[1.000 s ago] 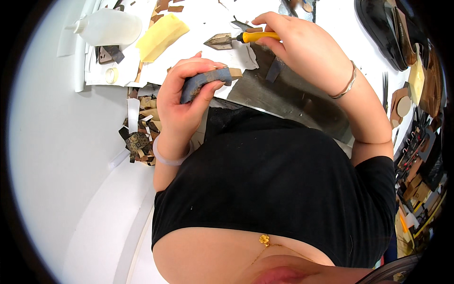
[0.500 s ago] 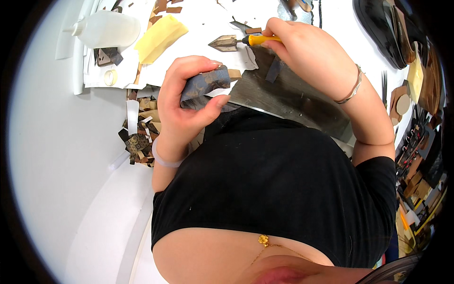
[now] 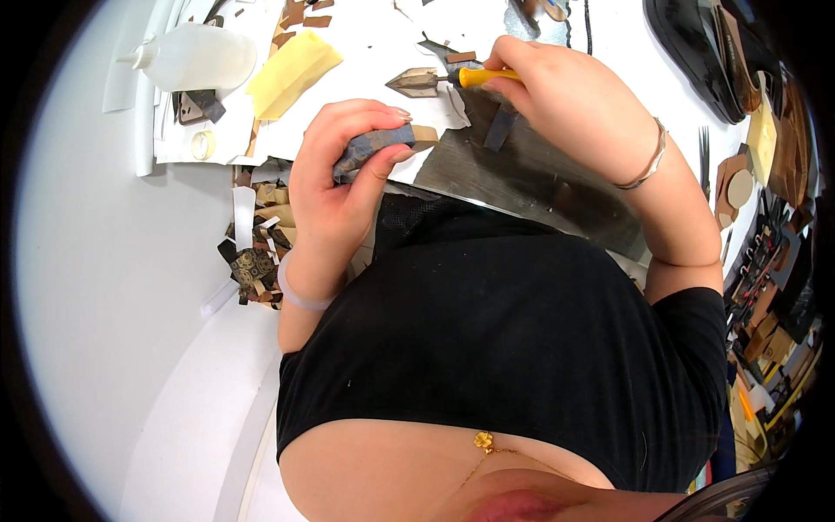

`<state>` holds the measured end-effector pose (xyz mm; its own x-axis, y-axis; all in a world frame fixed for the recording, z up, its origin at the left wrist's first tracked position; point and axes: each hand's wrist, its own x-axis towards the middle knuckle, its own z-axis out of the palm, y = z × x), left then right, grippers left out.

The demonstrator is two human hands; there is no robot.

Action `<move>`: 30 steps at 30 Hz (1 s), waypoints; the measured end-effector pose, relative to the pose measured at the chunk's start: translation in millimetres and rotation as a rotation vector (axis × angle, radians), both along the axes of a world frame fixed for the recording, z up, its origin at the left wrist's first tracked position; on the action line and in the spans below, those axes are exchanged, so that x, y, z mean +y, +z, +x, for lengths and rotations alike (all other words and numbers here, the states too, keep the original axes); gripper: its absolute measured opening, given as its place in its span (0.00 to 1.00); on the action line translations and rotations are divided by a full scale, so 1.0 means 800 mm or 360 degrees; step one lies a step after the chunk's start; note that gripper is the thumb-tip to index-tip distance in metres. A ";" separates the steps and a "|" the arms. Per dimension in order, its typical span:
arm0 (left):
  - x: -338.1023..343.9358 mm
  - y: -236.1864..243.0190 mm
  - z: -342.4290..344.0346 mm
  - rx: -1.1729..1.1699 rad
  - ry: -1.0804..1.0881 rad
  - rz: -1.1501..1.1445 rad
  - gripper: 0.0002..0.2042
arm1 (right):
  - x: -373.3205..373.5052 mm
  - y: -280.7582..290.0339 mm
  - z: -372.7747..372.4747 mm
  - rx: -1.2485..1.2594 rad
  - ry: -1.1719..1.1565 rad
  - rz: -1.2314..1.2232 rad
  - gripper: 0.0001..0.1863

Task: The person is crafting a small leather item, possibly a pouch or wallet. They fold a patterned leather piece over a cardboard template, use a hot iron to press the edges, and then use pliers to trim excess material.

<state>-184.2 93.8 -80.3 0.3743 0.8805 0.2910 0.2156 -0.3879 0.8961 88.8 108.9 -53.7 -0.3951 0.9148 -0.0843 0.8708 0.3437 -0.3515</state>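
My left hand (image 3: pixel 335 170) is closed round a folded piece of blue-grey and brown patterned material (image 3: pixel 374 148), pinched between fingers and thumb. A tan end (image 3: pixel 424 137) sticks out of it on the right. Up and to the right, my right hand (image 3: pixel 548 83) grips a yellow-handled tool (image 3: pixel 483 77) with a pointed, stained metal head. The tip points left, over white paper (image 3: pixel 383 39). Below it a dark shiny plate (image 3: pixel 531 174) lies along the table edge, with a small dark strip (image 3: pixel 499 128) on it.
A translucent squeeze bottle (image 3: pixel 200 56) and a folded yellow cloth-like piece (image 3: pixel 294 74) stand and lie at the far left. Scraps (image 3: pixel 257 261) fill a spot below the table's left edge. Black shoe-like items (image 3: pixel 696 52) and a fork-like tool (image 3: pixel 704 161) are at the right.
My left hand has closed further: the patterned piece, curled and gaping before, is now pressed flatter under the thumb. My right hand and its tool have barely moved.
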 end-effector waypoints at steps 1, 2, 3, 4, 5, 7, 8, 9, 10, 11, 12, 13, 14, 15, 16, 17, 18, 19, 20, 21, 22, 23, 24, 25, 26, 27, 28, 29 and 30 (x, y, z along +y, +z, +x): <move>-0.001 -0.002 0.000 -0.0012 0.0012 -0.0007 0.12 | -0.001 0.002 0.001 -0.0029 -0.0024 -0.0068 0.10; -0.001 -0.003 0.000 -0.0025 0.0021 -0.0014 0.11 | -0.002 0.002 0.002 -0.0010 -0.0028 -0.0042 0.10; -0.002 -0.004 0.000 -0.0009 0.0029 -0.0007 0.11 | -0.004 0.001 0.003 0.0010 -0.0032 -0.0016 0.10; -0.002 -0.004 -0.001 0.0008 0.0038 0.0001 0.12 | -0.005 0.000 0.003 0.0030 -0.0037 0.0010 0.10; -0.002 -0.005 0.000 0.0023 0.0038 0.0008 0.12 | -0.004 -0.001 0.001 0.0047 -0.0049 -0.0001 0.10; -0.001 -0.002 -0.003 0.0091 0.0015 0.0019 0.12 | 0.001 -0.003 -0.006 0.0080 -0.0075 -0.0021 0.10; -0.002 -0.001 -0.004 0.0124 0.0012 0.0026 0.12 | 0.001 -0.001 -0.008 0.0044 -0.0066 -0.0026 0.10; -0.002 -0.001 -0.004 0.0103 0.0014 0.0014 0.12 | 0.001 0.001 -0.010 0.0007 -0.0057 -0.0031 0.10; -0.003 -0.002 -0.004 0.0083 0.0017 0.0002 0.12 | 0.001 0.002 -0.010 -0.0030 -0.0047 -0.0036 0.10; -0.003 -0.003 -0.006 0.0067 0.0026 -0.0010 0.12 | 0.000 0.002 -0.009 -0.0040 -0.0019 0.0017 0.10; -0.004 -0.003 -0.006 0.0076 0.0023 0.0010 0.11 | -0.001 0.002 -0.005 -0.0050 0.0011 0.0070 0.11; -0.004 -0.003 -0.007 0.0086 0.0020 0.0030 0.10 | -0.001 0.002 -0.004 -0.0060 0.0040 0.0122 0.12; -0.003 -0.004 -0.006 0.0097 0.0004 0.0048 0.09 | 0.002 0.001 -0.008 -0.0044 0.0056 0.0137 0.12; -0.004 -0.005 -0.004 0.0096 0.0029 0.0062 0.10 | 0.008 0.000 -0.015 -0.0027 0.0072 0.0151 0.12; -0.004 -0.005 -0.002 0.0094 0.0053 0.0077 0.11 | 0.011 -0.001 -0.019 -0.0011 0.0087 0.0166 0.11; -0.005 -0.005 -0.001 0.0092 0.0092 0.0094 0.13 | 0.011 -0.001 -0.018 -0.0001 0.0068 0.0139 0.11; -0.006 -0.005 0.000 0.0090 0.0105 0.0104 0.13 | 0.009 -0.001 -0.016 0.0009 0.0049 0.0112 0.10; -0.006 -0.004 0.000 0.0089 0.0119 0.0113 0.13 | 0.008 -0.001 -0.012 0.0018 0.0031 0.0085 0.09; -0.006 -0.004 -0.001 0.0084 0.0133 0.0118 0.13 | 0.004 0.000 -0.009 -0.0003 0.0024 0.0089 0.09; -0.006 -0.005 -0.002 0.0060 0.0140 0.0097 0.13 | 0.001 0.000 -0.005 -0.0024 0.0016 0.0094 0.09; -0.006 -0.005 -0.004 0.0035 0.0147 0.0076 0.12 | -0.001 0.000 -0.004 -0.0046 0.0008 0.0099 0.09; -0.006 -0.005 -0.004 0.0013 0.0136 0.0055 0.12 | 0.000 -0.002 -0.006 -0.0025 0.0012 0.0128 0.09; -0.006 -0.005 -0.004 0.0012 0.0117 0.0017 0.12 | 0.004 -0.005 -0.011 -0.0005 0.0015 0.0158 0.09; -0.006 -0.004 -0.005 0.0011 0.0097 -0.0020 0.13 | 0.004 -0.006 -0.013 0.0014 0.0017 0.0187 0.09; -0.007 -0.004 -0.006 0.0009 0.0088 -0.0054 0.13 | 0.004 -0.005 -0.013 -0.0013 0.0015 0.0177 0.09; -0.007 -0.003 -0.005 -0.0009 0.0083 -0.0059 0.13 | 0.002 -0.004 -0.012 -0.0041 0.0013 0.0167 0.09; -0.008 -0.003 -0.004 -0.0028 0.0077 -0.0063 0.13 | 0.000 -0.002 -0.010 -0.0069 0.0010 0.0156 0.08; -0.010 -0.004 -0.003 -0.0047 0.0074 -0.0072 0.13 | -0.003 0.000 -0.007 -0.0086 0.0018 0.0145 0.09; -0.010 -0.004 -0.004 -0.0064 0.0084 -0.0112 0.13 | -0.006 0.003 -0.002 -0.0102 0.0026 0.0133 0.10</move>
